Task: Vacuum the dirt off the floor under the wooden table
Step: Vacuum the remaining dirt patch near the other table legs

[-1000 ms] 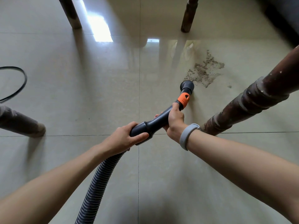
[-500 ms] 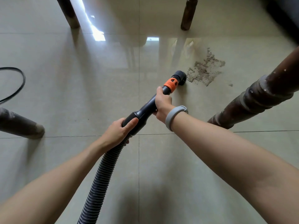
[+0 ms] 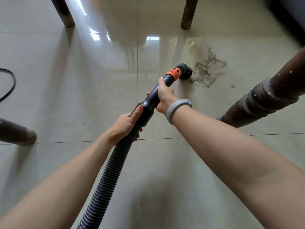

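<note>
Tiled floor (image 3: pixel 82 96), vacuum wand (image 3: pixel 153 96) angled toward dirt (image 3: pixel 208 71)

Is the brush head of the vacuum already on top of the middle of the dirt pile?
No, the brush head sits at the left edge of the dirt pile, and most of the dirt lies uncovered to its right.

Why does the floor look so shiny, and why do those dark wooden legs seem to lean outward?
Head view: the glossy floor tiles mirror bright window light as streaky glare near the top; the wide-angle lens bows the table legs outward at the edges; the dirt patch stays fairly sharp, the frame edges are softer.
</note>
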A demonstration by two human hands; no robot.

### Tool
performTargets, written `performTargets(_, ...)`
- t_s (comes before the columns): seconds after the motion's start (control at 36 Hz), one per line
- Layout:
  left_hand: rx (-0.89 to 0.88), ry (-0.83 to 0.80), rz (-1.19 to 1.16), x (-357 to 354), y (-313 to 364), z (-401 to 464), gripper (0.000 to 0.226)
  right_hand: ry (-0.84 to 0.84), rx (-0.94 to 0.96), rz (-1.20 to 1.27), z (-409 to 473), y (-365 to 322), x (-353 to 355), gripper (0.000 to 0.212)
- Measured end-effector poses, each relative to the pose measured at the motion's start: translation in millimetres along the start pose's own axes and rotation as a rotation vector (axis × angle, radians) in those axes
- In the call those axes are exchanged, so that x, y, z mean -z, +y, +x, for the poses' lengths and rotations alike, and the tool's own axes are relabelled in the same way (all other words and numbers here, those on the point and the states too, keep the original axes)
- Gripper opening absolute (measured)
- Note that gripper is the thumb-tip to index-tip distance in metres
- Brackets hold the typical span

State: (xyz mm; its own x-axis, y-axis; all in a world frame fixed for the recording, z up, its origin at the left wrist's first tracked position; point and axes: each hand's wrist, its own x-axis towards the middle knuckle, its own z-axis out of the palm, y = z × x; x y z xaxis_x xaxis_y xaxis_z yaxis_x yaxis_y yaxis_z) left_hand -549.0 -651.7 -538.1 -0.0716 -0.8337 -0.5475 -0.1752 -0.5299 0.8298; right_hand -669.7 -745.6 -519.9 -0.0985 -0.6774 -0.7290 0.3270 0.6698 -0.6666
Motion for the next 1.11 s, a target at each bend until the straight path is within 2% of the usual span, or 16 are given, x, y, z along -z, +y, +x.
performTargets(0.14, 0.014, -0.008, 0.009, -9.7, 10.1, 11.2, 0.057, 0.024, 0.009, -0.024, 3.3, -7.2, 5.2, 0.038)
performTargets(0.36, 0.021, -0.037, 0.027, -20.7, 23.4, 23.2, 0.060, 0.044, 0.049, -0.026, 13.1, -23.4, 12.0, 0.057)
performTargets(0.58, 0.011, -0.050, 0.047, -22.8, 18.6, 17.8, 0.060, 0.009, 0.057, -0.001, 4.7, -17.0, 18.6, 0.056)
performTargets(0.75, 0.003, -0.094, 0.078, -7.0, 12.2, 5.0, 0.072, -0.056, 0.034, 0.072, -11.8, -4.5, 18.4, 0.053)
performTargets(1.11, -0.003, -0.128, 0.137, -0.4, 9.8, -11.7, 0.069, -0.071, 0.024, 0.130, -25.4, 9.4, 20.0, 0.052)
